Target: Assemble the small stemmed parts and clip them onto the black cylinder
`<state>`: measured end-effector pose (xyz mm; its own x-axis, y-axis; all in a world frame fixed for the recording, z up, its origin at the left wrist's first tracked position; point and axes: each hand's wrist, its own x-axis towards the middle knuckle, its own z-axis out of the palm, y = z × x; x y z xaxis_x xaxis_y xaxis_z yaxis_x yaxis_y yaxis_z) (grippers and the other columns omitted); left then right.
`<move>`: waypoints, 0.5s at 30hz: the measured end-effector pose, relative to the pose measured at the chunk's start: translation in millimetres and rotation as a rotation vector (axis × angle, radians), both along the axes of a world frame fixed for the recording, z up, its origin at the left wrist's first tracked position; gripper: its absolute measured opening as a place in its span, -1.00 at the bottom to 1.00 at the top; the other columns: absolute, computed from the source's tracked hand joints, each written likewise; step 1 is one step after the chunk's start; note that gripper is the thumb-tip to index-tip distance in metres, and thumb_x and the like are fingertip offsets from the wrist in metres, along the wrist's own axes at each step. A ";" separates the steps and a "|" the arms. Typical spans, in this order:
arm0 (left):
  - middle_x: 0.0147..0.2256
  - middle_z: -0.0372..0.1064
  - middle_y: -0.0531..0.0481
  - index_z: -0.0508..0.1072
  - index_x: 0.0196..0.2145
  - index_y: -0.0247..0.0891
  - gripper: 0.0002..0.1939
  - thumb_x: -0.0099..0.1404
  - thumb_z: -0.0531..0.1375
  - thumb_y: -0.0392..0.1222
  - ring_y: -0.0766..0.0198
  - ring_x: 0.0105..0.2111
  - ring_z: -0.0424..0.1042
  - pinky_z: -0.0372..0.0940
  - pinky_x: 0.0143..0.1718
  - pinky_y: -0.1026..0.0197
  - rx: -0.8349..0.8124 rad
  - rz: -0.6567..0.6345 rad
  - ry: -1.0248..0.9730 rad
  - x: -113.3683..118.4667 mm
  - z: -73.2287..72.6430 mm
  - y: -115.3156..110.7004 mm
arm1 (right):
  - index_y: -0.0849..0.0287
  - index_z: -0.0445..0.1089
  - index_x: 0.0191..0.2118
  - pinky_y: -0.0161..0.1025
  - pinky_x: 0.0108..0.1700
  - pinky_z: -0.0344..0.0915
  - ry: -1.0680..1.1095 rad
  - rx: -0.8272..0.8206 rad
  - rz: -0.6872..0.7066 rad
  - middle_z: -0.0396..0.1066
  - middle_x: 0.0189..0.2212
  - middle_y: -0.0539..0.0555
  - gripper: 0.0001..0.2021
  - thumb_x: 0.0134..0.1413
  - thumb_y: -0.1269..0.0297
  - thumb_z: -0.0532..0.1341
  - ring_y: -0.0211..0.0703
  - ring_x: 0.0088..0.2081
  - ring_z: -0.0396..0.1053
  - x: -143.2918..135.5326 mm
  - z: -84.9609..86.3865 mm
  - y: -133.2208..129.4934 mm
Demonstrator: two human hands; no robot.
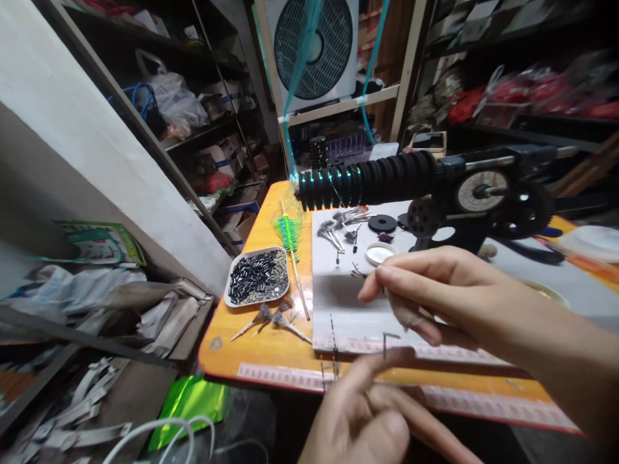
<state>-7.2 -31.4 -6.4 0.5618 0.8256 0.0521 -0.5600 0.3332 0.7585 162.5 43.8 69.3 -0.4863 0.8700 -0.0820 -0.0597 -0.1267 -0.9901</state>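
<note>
At the bottom of the view, my left hand (362,415) has bent fingers, with the forefinger reaching to the right. Thin dark strands (334,354) and a small bent dark piece (385,341) rise beside its fingers; where they are gripped is hidden. My right hand (445,293) is above and to the right, its thumb and forefinger pinched together. Whatever is between those tips is too small to make out. Just behind the pinch are a round white-centred lid (380,253) and small dark stems (358,270) on the white board (333,296).
A white dish (227,298) of black tube beads stands left on the orange table (217,335). Grey brush-like pieces (278,317) and a stick with green thread (290,238) lie near it. A black winding machine (377,180) reaches across the back. A box fan (314,48) stands behind.
</note>
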 end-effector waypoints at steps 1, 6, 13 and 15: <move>-0.32 0.66 -0.12 0.32 0.21 -0.22 -0.50 0.40 0.13 0.05 0.07 -0.32 0.65 0.43 -0.20 0.09 -0.001 0.018 0.078 0.0 5.8 4.4 | 0.17 0.56 -0.26 -0.53 -0.72 -0.13 -0.068 0.065 0.001 0.24 -0.71 -0.09 -0.64 0.23 -0.04 0.21 -0.50 -0.72 0.00 0.3 2.6 -0.5; -0.44 0.59 -0.05 0.38 -0.03 -0.30 -0.49 0.47 -0.10 0.17 0.22 -0.54 0.61 0.41 -0.43 0.28 0.048 0.183 0.375 3.0 28.8 20.9 | 0.18 0.55 -0.24 -0.54 -0.72 -0.08 -0.192 0.169 -0.001 0.22 -0.71 -0.11 -0.57 0.22 -0.12 0.18 -0.48 -0.70 0.03 -2.2 9.3 -3.4; -0.55 0.50 0.05 0.43 -0.25 -0.33 -0.52 0.45 -0.01 0.16 0.44 -0.68 0.48 0.31 -0.59 0.45 0.071 0.162 0.280 11.6 22.8 27.9 | 0.23 0.53 -0.20 -0.61 -0.76 -0.07 0.171 -0.204 0.067 0.30 -0.73 -0.10 -0.70 0.22 0.06 0.25 -0.55 -0.79 -0.02 -5.3 1.5 -0.8; -0.57 0.51 0.02 0.45 -0.33 -0.36 -0.52 0.40 0.08 0.17 0.43 -0.67 0.48 0.31 -0.60 0.45 0.050 0.188 0.222 15.5 15.1 26.3 | 0.23 0.50 -0.28 -0.60 -0.80 -0.05 0.362 -0.358 0.056 0.39 -0.69 -0.05 -0.75 0.24 0.14 0.22 -0.54 -0.84 0.02 -8.8 -1.7 1.7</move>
